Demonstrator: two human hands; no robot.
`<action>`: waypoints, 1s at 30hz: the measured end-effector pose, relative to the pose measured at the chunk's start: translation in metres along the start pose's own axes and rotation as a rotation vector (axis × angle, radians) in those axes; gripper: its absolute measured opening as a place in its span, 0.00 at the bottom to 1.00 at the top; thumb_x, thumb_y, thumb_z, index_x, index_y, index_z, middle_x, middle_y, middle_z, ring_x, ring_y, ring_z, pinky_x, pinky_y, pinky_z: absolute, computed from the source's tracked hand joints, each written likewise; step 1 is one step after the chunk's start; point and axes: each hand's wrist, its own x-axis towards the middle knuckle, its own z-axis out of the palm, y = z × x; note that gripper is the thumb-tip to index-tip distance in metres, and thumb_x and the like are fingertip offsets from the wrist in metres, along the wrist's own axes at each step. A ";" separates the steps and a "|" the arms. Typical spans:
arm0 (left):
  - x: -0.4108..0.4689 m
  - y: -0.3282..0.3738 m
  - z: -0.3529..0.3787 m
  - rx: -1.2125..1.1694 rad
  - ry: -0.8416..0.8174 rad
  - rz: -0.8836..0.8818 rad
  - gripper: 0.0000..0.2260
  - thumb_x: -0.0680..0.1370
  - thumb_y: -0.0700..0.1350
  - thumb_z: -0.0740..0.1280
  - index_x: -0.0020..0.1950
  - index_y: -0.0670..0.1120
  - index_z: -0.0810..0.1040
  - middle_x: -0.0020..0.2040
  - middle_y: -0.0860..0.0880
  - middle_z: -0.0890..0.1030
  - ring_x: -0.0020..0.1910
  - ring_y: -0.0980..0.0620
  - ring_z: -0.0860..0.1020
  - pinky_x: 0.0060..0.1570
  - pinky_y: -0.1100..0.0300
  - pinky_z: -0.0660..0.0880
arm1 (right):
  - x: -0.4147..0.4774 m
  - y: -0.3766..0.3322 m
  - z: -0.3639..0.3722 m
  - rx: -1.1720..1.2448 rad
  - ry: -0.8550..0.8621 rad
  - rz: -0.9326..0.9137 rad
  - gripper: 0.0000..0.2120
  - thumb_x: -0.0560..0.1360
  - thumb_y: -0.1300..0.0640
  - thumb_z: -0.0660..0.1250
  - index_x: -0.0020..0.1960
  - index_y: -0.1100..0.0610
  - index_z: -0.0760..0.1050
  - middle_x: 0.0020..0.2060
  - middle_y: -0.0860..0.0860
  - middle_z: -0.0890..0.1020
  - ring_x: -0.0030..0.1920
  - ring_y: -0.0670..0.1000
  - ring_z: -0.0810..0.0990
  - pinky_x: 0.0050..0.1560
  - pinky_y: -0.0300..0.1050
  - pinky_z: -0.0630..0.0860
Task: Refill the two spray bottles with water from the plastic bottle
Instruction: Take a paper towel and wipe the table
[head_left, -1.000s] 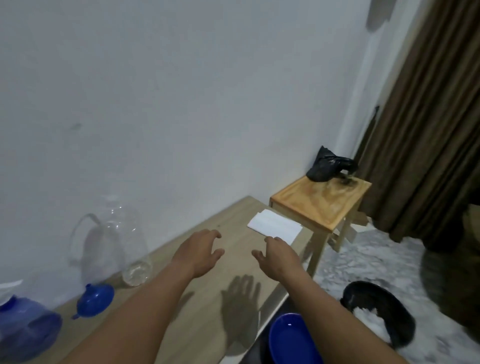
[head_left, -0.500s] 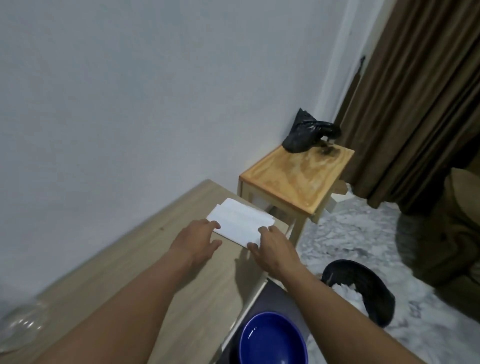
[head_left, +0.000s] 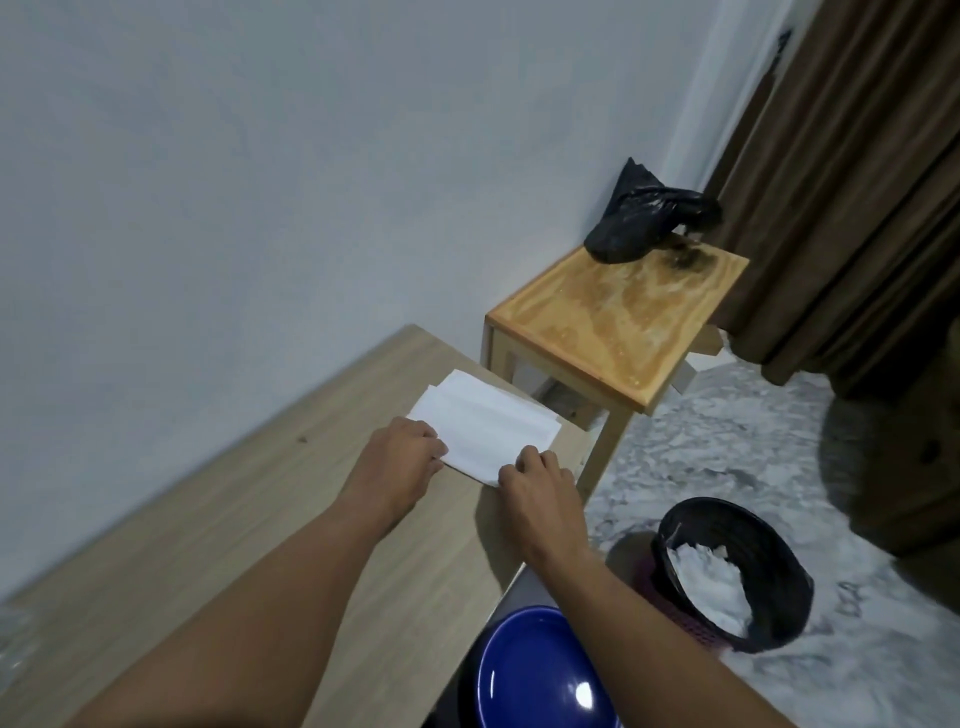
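No bottle is showing beyond a clear blur (head_left: 11, 649) at 8 o'clock, while the left hand (head_left: 397, 465) and right hand (head_left: 535, 486) are each pinching the near edge of the white paper (head_left: 483, 428) lying at their 12 o'clock, its length running 10-to-4.

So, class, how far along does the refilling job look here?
Done: nothing visible confirms it; no spray bottle is in view. In hand: left hand and right hand pinch the white paper on the table. Left: any refilling cannot be judged.
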 end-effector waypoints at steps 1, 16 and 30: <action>0.001 -0.001 0.001 0.023 0.017 0.014 0.06 0.76 0.46 0.69 0.49 0.50 0.85 0.51 0.51 0.84 0.53 0.43 0.78 0.50 0.53 0.76 | 0.001 0.000 0.000 0.009 0.009 0.001 0.13 0.82 0.55 0.64 0.65 0.56 0.76 0.59 0.54 0.76 0.59 0.54 0.72 0.59 0.51 0.73; 0.028 0.006 -0.051 -0.057 0.267 0.038 0.05 0.79 0.44 0.66 0.49 0.48 0.83 0.49 0.53 0.83 0.49 0.46 0.78 0.43 0.57 0.69 | 0.030 0.005 -0.067 0.212 0.237 0.090 0.12 0.79 0.56 0.62 0.50 0.54 0.84 0.48 0.50 0.83 0.49 0.54 0.75 0.48 0.50 0.74; 0.044 0.016 -0.105 -0.129 0.298 -0.012 0.07 0.80 0.44 0.62 0.49 0.51 0.80 0.42 0.51 0.81 0.50 0.48 0.75 0.45 0.56 0.70 | 0.036 0.008 -0.122 0.406 0.359 0.149 0.05 0.78 0.58 0.62 0.53 0.52 0.74 0.44 0.50 0.82 0.43 0.54 0.78 0.42 0.52 0.77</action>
